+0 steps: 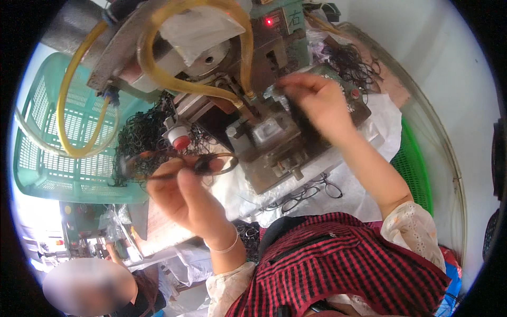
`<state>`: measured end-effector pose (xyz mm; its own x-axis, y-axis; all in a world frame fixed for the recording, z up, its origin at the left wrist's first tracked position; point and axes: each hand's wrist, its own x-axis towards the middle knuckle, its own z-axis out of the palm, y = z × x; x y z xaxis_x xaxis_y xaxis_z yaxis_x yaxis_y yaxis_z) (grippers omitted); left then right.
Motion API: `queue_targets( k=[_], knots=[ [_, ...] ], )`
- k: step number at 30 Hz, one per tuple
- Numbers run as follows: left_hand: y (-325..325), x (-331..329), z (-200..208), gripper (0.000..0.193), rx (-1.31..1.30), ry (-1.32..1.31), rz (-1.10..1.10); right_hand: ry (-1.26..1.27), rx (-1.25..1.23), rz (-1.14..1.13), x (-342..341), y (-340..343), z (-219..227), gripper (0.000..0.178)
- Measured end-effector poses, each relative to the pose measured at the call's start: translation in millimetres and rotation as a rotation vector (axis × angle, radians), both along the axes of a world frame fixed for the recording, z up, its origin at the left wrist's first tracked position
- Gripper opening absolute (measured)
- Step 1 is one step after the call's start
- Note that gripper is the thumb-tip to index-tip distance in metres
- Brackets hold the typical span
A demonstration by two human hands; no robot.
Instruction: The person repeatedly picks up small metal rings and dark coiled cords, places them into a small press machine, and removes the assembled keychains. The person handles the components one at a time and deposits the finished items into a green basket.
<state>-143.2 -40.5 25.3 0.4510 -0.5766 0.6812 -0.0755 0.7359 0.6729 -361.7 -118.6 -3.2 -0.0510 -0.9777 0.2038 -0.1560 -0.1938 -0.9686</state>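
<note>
My left hand (193,206) is closed on a brown eyeglass frame (202,165), held up left of the machine's base. One round rim of the frame points toward the machine; its other end is blurred against a dark pile. My right hand (327,111) is raised over the right side of the metal fixture (269,131). Its fingertips are smeared by motion, so whether they grip anything is unclear. Bright metal shows on top of the fixture, below a narrow tool fed by yellow hoses (182,87). Dark eyeglass frames (301,198) lie on white paper in front of the machine base (264,179).
A heap of dark frame parts (138,134) lies beside a teal plastic basket (45,182) at left. More dark parts (351,66) are piled at the back right. A red button (181,142) juts from the machine. A bright green basket (414,164) stands at right. Another person (145,290) is at lower left.
</note>
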Motion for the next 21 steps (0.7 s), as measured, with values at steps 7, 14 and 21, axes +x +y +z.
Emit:
queue_targets(
  k=[7,14,21],
  knots=[
    [-13,-8,35,0.023,-0.056,-0.232,0.076,-0.234,-0.184,0.132,45,29,-16,0.042],
    [-16,-6,38,0.022,0.017,-0.142,0.043,-0.249,-0.043,0.123,44,44,9,0.051],
    [9,-22,24,0.015,0.087,-0.224,0.001,0.297,-0.384,0.126,12,36,6,0.054]
  ],
)
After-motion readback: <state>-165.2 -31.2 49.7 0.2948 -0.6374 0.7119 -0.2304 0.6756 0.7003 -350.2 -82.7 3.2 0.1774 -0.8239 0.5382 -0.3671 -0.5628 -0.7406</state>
